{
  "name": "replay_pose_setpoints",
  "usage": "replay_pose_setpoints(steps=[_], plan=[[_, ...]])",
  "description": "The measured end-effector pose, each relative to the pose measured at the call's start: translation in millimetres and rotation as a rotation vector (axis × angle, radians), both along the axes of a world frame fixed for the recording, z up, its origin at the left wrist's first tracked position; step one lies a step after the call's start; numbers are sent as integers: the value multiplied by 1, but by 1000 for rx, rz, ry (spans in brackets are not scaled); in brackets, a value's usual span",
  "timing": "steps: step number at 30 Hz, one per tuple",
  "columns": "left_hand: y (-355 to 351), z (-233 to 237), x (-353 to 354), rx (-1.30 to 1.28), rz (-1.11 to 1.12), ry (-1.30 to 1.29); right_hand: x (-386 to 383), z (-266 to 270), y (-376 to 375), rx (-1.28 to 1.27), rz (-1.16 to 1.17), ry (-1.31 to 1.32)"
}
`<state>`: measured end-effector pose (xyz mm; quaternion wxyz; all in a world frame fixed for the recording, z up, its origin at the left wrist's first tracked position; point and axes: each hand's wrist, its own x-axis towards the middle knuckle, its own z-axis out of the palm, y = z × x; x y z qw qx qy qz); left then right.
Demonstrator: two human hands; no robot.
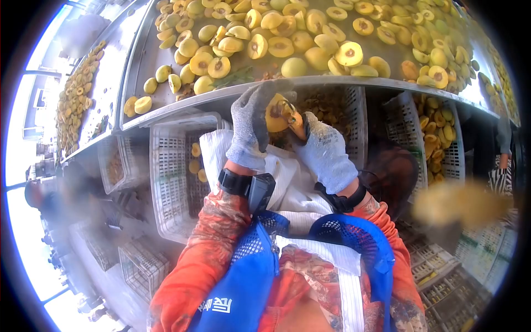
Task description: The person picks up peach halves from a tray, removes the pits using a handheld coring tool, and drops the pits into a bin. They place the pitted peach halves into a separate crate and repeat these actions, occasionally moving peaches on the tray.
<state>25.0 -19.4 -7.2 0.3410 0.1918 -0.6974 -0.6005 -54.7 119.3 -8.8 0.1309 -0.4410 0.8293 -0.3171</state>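
My left hand [248, 124], in a grey-white work glove, is closed around a halved yellow peach [274, 114], held up at the table's near edge with its cut side partly showing. My right hand [326, 148], gloved too, grips a small hand tool [297, 124] with an orange-brown handle. The tool's working end meets the peach at its middle; its exact shape is hard to make out. Many halved peaches [281, 46] lie on the metal table [160, 106] just beyond my hands, several with brown pit areas facing up.
A white plastic crate [166, 182] holding a few peach pieces stands below on the left. Another crate [454, 145] full of peach halves is at the right, under the table edge. Dark scraps [326, 108] fill a crate behind my hands. More crates [141, 265] stand on the floor.
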Motion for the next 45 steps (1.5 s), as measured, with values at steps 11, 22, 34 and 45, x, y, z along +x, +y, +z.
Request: replay_pose_setpoints(steps=[11, 22, 34, 45], plan=[[25, 10, -8, 356, 86, -120, 3, -26, 13, 26, 82, -247], [18, 11, -15, 165, 57, -163, -5, 7, 28, -221, 255, -1728], [-74, 55, -9, -560, 302, -1007, -52, -71, 45, 172, -136, -370], [-80, 2, -156, -764, -353, -1139, -60, -54, 42, 38, -170, -432]])
